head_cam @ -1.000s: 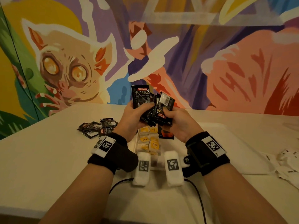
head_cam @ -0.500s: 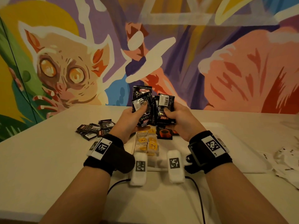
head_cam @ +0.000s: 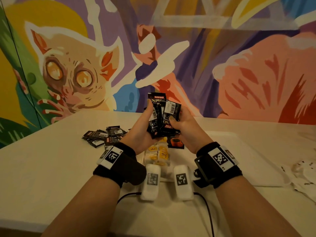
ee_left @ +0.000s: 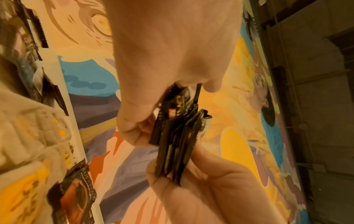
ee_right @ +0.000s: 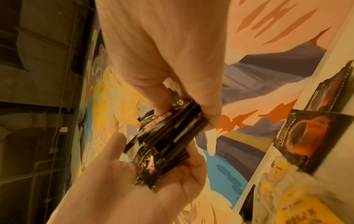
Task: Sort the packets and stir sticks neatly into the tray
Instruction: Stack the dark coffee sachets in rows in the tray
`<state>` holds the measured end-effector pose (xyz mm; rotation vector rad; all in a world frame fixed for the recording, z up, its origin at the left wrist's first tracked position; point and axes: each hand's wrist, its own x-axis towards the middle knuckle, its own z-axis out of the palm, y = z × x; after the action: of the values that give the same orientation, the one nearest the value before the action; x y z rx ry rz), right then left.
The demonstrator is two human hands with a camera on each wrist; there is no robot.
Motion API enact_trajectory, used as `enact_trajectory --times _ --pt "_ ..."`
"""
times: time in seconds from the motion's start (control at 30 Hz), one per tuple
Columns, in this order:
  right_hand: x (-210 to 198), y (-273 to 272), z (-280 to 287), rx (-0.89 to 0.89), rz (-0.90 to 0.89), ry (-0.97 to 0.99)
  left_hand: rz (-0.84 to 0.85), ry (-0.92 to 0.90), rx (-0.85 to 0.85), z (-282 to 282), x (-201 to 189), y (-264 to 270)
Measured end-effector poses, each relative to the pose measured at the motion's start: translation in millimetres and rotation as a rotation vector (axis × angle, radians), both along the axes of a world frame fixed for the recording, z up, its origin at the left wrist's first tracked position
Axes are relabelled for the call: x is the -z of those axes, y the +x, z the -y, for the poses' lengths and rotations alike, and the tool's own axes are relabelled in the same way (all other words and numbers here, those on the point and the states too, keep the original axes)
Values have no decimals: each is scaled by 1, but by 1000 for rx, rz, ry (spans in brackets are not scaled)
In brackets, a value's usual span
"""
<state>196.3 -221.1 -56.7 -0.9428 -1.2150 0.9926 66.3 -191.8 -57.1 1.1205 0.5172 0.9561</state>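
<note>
Right hand and left hand gripping black packets, tray beside

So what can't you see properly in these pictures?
- Tray, head view: its dividers are hidden behind both hands.
- Stir sticks: none recognisable in any view.
- Stack of black packets: the count is unclear, they overlap.
- Tea bags, right wrist view: blurred, cut off.

Café-like room: bright mural, coffee packets

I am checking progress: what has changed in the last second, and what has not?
Both hands, left hand and right hand, squared the black coffee packets from a loose fan into an upright stack. Unchanged: the loose packets on the table and the tea bags in the tray.
</note>
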Motion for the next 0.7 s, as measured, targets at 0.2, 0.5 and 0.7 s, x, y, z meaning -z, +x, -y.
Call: enact_trajectory --times 0.2,0.5,0.7 --pt "-5 -15 -7 166 393 23 130 -46 64 1 -1 -2" --pt "-28 -12 3 284 983 301 135 -86 -22 -7 1 -5" --pt "-47 1 2 40 1603 277 202 -148 192 -2 -4 -2"
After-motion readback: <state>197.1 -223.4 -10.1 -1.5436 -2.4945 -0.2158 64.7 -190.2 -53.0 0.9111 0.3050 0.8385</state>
